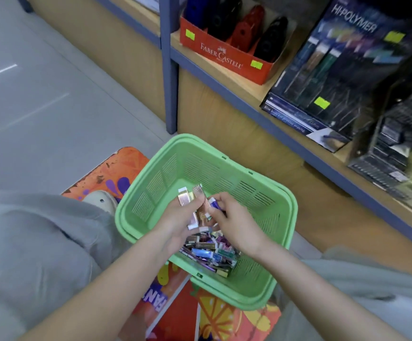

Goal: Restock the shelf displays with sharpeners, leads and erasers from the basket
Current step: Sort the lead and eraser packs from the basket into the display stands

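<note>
Basket point(200, 166), slotted plastic; slim glossy packs point(206, 252)

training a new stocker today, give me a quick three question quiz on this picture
1. True or false: the green basket stands on the shelf.
2. What does the left hand grip? A: several slim packs. B: a red sharpener. C: nothing.
3. Which brand name is printed on the red display box on the shelf?

Key: 1 false, it sits low in front of the person, below the shelf. 2 A. 3 Faber-Castell.
</note>
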Demonstrator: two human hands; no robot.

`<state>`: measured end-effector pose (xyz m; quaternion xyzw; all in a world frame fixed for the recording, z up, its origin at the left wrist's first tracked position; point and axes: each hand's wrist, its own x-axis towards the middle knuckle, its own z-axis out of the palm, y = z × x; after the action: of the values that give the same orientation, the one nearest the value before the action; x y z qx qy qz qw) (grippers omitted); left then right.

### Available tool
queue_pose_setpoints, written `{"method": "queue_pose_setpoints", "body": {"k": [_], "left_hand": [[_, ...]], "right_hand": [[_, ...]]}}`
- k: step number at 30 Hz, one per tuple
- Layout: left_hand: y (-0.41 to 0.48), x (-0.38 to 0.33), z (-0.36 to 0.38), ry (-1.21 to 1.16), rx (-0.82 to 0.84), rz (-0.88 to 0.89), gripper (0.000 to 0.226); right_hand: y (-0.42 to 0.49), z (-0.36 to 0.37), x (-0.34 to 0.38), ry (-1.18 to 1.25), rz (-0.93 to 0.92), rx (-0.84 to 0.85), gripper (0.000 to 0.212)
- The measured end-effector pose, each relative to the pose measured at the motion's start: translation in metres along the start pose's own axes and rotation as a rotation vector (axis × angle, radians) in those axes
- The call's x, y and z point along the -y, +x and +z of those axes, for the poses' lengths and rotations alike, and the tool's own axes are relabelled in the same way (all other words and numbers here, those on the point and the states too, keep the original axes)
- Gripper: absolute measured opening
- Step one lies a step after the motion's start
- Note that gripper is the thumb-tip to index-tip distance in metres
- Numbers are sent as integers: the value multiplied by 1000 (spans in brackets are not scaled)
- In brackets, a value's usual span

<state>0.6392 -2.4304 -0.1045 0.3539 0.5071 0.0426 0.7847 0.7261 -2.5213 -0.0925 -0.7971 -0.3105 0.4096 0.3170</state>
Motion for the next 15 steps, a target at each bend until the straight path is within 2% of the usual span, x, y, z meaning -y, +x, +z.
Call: {"method": "queue_pose_setpoints", "body": {"k": [4, 9, 15], "left_hand": [[-18, -16, 17, 49, 50, 38, 8], [-34, -47, 40, 92, 148, 59, 12], [-53, -77, 69, 161, 341, 74, 6]], "right_hand": [[-20, -27, 13, -72, -45, -77, 4], [-36, -68, 32, 45, -66, -215, 14], [-41, -110, 60, 530, -108, -366, 10]]}}
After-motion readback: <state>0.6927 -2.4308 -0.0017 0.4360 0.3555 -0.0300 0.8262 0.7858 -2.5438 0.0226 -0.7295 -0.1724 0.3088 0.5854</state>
